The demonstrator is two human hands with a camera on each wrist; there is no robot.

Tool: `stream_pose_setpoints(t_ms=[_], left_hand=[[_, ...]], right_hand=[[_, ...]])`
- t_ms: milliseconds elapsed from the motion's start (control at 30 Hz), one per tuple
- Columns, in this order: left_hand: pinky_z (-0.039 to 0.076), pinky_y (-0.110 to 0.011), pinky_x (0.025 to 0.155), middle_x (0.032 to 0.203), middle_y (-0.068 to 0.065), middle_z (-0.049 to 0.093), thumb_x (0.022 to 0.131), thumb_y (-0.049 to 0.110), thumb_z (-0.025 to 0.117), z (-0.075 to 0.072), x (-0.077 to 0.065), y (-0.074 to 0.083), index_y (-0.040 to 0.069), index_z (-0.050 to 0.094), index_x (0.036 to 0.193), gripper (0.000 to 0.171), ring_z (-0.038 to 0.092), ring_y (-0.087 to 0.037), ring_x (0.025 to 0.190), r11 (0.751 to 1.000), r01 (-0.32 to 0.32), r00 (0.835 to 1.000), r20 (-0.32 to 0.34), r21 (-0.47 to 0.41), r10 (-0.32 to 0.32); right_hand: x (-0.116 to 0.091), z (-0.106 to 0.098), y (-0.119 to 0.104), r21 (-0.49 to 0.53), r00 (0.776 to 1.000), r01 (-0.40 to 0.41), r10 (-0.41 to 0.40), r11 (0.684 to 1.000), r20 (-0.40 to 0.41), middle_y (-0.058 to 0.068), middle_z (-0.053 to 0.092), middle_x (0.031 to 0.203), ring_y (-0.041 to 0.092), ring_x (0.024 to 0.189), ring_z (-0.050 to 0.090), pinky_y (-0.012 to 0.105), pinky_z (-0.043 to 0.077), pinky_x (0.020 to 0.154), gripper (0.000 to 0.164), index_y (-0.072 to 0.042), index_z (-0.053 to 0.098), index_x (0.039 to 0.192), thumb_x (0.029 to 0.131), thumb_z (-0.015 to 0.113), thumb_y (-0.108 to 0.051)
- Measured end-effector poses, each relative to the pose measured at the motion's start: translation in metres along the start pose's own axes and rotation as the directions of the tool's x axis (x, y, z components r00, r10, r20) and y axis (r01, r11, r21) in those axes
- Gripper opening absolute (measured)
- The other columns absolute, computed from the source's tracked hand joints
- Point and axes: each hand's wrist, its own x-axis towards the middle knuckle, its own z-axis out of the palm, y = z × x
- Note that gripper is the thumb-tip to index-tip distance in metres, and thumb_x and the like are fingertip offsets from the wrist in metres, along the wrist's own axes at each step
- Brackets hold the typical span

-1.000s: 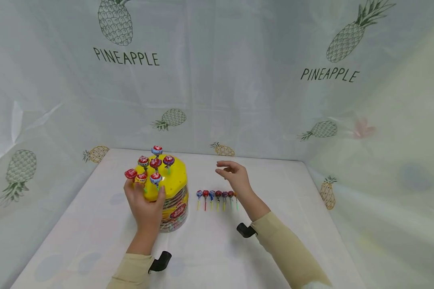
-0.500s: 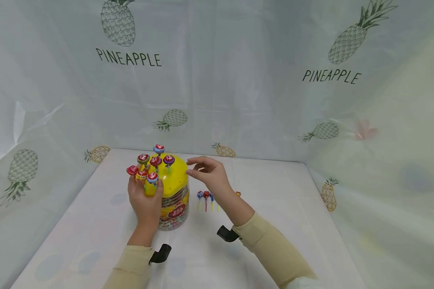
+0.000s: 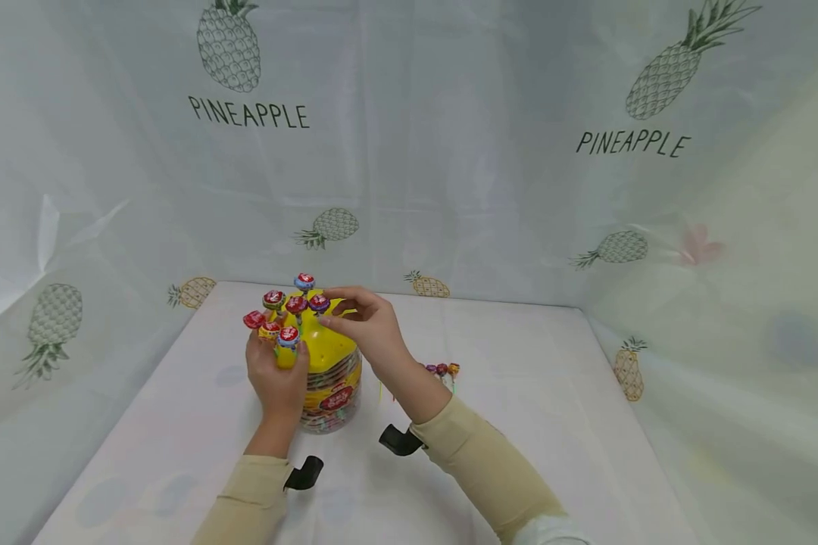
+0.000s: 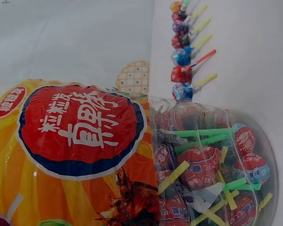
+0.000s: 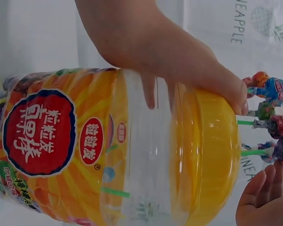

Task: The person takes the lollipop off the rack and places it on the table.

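A clear plastic lollipop jar [image 3: 329, 401] with a yellow lid [image 3: 330, 344] stands on the white table. Wrapped lollipops, among them a blue one [image 3: 288, 337], stick up from holes in the lid. My left hand [image 3: 277, 382] grips the lid's near left side, thumb over its edge. At the lid's right part, the thumb and fingertips of my right hand [image 3: 371, 333] stand either side of a purple lollipop [image 3: 320, 303] and pinch it. In the right wrist view, fingertips [image 5: 277, 170] meet that lollipop's wrapped head. More lollipops [image 4: 193, 165] fill the jar's bottom.
A row of several lollipops [image 4: 181, 56] lies on the table to the jar's right, partly hidden by my right forearm in the head view. White table surface [image 3: 518, 393] stretches right. A pineapple-printed curtain [image 3: 443, 151] hangs behind and at the sides.
My right hand has moved left from above the row of lollipops to the purple lollipop on the lid. The left hand has stayed on the lid, and the jar has barely shifted.
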Motion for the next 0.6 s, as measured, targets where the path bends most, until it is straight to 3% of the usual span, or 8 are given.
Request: stream_pose_setpoints(t_ms=[400,600], left_hand=[[0.037,-0.018,0.104,0.134,-0.011,0.052,0.082,0.019,0.064,0.0013,-0.0018,0.002,0.008,0.046,0.142,0.063,0.045,-0.023,0.124,1.0,0.016,1.0,0.011,0.01,-0.016],[0.037,-0.018,0.104,0.135,-0.011,0.051,0.082,0.02,0.063,0.0016,-0.0005,0.0023,0.008,0.048,0.141,0.062,0.045,-0.023,0.124,1.0,0.006,1.0,0.01,0.003,-0.006]], right_hand=[[0.0025,0.0044,-0.0031,-0.008,0.999,-0.002,0.002,1.0,-0.04,-0.002,0.068,0.106,0.018,0.096,0.06,0.029,0.054,0.085,0.029,-0.012,0.072,0.113,0.085,0.074,-0.004],[0.0009,-0.0025,-0.0089,0.074,0.997,0.075,-0.074,0.994,-0.014,0.005,0.066,0.11,0.022,0.102,0.061,0.032,0.054,0.088,0.031,-0.004,0.068,0.118,0.087,0.07,0.001]])
